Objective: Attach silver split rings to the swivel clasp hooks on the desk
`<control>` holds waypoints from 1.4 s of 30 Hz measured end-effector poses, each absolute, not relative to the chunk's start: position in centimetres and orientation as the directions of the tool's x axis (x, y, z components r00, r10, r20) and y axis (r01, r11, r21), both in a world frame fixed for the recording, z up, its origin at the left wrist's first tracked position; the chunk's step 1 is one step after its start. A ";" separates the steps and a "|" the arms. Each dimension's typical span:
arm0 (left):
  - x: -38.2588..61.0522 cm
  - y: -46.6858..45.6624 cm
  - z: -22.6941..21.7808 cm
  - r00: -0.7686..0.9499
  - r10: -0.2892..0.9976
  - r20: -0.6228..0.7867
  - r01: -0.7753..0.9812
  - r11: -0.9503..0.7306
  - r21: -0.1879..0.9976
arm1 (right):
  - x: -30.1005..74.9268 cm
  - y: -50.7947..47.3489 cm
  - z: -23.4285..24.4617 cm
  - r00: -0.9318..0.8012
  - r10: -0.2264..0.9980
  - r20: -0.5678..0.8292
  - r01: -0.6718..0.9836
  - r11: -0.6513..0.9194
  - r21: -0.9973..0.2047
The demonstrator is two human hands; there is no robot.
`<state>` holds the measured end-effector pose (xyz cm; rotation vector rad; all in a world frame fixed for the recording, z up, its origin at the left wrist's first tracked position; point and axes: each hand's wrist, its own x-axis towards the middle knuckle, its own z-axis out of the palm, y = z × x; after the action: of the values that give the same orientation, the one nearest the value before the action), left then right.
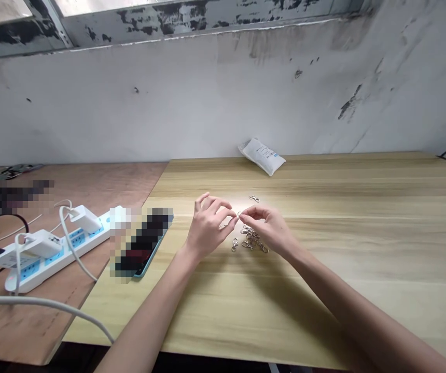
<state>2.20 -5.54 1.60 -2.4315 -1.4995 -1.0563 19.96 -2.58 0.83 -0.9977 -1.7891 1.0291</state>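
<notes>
A loose heap of metal swivel snap hooks [252, 239] lies on the light wood tabletop [324, 207], near its middle. A single snap hook [234, 245] sits just left of the heap, and another snap hook [254, 198] lies farther off. Above the heap, the right hand [265, 227] pinches a tiny metal piece [239, 213] between thumb and forefinger. The left hand [207, 225] curls beside it, and whether it grips anything is too small to tell. A white packet [262, 156] leans against the stained wall [207, 98] at the far edge. Left, a partly blurred phone [143, 248] lies beside a white power strip [67, 254] on a plywood table [24, 331].
</notes>
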 end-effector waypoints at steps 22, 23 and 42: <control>2.7 -5.2 0.9 0.055 0.912 0.405 0.597 -0.355 0.719 | 19.9 -3.7 -0.8 -0.375 0.643 0.668 0.560 0.731 -0.389; 2.6 -5.2 0.9 0.071 0.909 0.410 0.593 -0.369 0.715 | 20.0 -3.6 -0.8 -0.372 0.673 0.640 0.536 0.718 -0.444; 2.4 -5.2 0.3 0.308 0.860 0.407 0.823 -0.455 0.340 | 21.1 -3.4 -0.3 -0.532 0.430 0.729 0.578 0.814 -0.059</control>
<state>2.43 -5.18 0.31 -2.5940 -1.6720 -0.8796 21.07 -3.37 -0.32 -0.7370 -2.2138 -0.2417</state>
